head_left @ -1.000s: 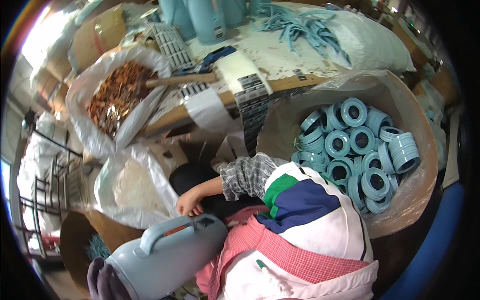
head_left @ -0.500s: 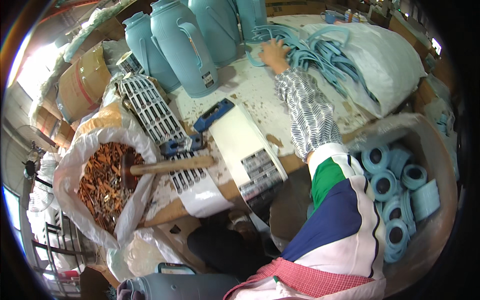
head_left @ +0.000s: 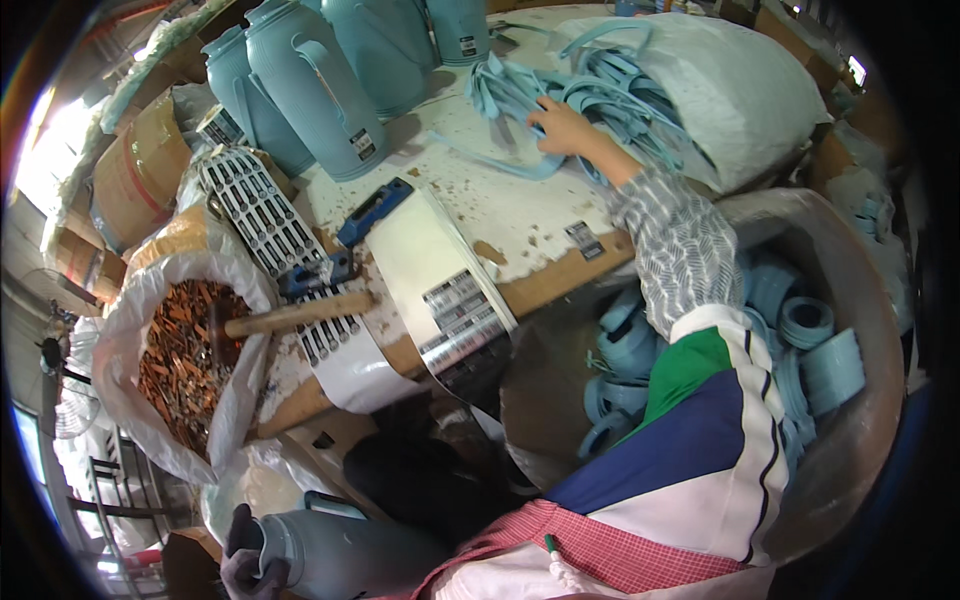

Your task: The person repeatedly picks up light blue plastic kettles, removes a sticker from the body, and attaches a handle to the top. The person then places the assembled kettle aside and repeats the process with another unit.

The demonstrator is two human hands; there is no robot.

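My right hand (head_left: 562,128) reaches across the table to a loose tangle of light blue plastic strips (head_left: 505,88), its fingers curled among them. One long strip (head_left: 540,170) bends out below the hand towards the left. My left hand (head_left: 255,560), in a dark grey glove, grips the mouth end of a grey-blue jug (head_left: 350,555) lying on its side across my lap. The jug's handle (head_left: 335,507) points up. Further strips spill from a white sack (head_left: 740,95) on the right.
Several upright blue jugs (head_left: 310,110) stand at the back left. A wooden-handled mallet (head_left: 300,315) lies over an open bag of brown scraps (head_left: 185,350). Label sheets (head_left: 430,260) and a blue tool (head_left: 375,212) lie on the table. A bin (head_left: 870,440) of blue rings stands right.
The view has shifted, moving the table leftward in the picture. My right hand has come right and nearer over the strips, which are bunched differently. More of my gloved left hand shows.
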